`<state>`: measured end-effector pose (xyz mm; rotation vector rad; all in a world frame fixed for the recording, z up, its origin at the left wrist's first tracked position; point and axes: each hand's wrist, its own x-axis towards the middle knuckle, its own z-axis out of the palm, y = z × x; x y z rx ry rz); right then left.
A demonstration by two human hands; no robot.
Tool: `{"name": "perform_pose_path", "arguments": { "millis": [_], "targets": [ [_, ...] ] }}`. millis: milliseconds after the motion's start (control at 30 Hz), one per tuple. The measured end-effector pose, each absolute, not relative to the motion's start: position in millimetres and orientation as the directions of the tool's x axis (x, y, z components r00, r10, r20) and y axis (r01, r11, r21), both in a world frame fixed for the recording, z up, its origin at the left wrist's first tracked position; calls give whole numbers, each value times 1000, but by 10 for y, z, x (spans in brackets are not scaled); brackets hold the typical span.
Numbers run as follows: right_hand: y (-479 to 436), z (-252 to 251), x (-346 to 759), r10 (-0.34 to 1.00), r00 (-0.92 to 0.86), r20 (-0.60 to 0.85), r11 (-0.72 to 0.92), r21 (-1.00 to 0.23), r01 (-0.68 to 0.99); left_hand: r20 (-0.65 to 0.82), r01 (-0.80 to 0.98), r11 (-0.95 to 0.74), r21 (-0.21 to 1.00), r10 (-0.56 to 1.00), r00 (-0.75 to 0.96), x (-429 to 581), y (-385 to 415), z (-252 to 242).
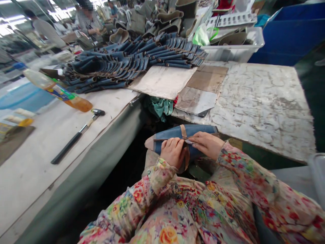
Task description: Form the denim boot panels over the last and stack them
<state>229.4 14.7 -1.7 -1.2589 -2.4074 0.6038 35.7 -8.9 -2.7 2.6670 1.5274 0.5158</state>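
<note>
Across my lap lies a blue shoe upper (167,133) with brown edging and a tan strap (183,130) running across it. Its left end is a pale, pointed tip (149,143), and it seems to be stretched over a form. My left hand (172,151) has its fingers curled over the near side of the upper, beside the strap. From the right, my right hand (207,144) reaches over the upper with its fingers pressed together. A small pale flat piece (188,141) shows at those fingertips, too small to name. My left thumb is hidden.
On the left table lie a hammer (78,135) and a bottle of amber liquid (76,100). Behind are piled blue uppers (109,66) and a white bin (228,52). Boards (162,81) bridge toward the worn right table (266,108). Other people stand at the far left.
</note>
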Motion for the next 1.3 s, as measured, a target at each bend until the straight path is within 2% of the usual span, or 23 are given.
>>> {"name": "perform_pose_path", "arguments": {
  "millis": [300, 667, 833, 1100, 1300],
  "targets": [
    [27, -53, 2222, 878, -447, 170, 466, -513, 721, 324, 765, -624, 159, 765, 557, 373, -64, -68],
    [-11, -21, 1984, 939, -304, 160, 340, -301, 891, 290, 756, -629, 180, 768, 570, 421, 48, -61],
    [61, -90, 2034, 920, -333, 207, 380, -258, 888, 284, 758, -631, 163, 766, 576, 345, 11, -64],
    [67, -57, 2154, 859, -405, 313, 502, -365, 784, 349, 817, -565, 117, 793, 499, 83, -88, -91],
    [91, 16, 1936, 815, -497, 297, 572, -274, 773, 364, 821, -558, 118, 794, 487, 58, -105, -97]
  ]
}}
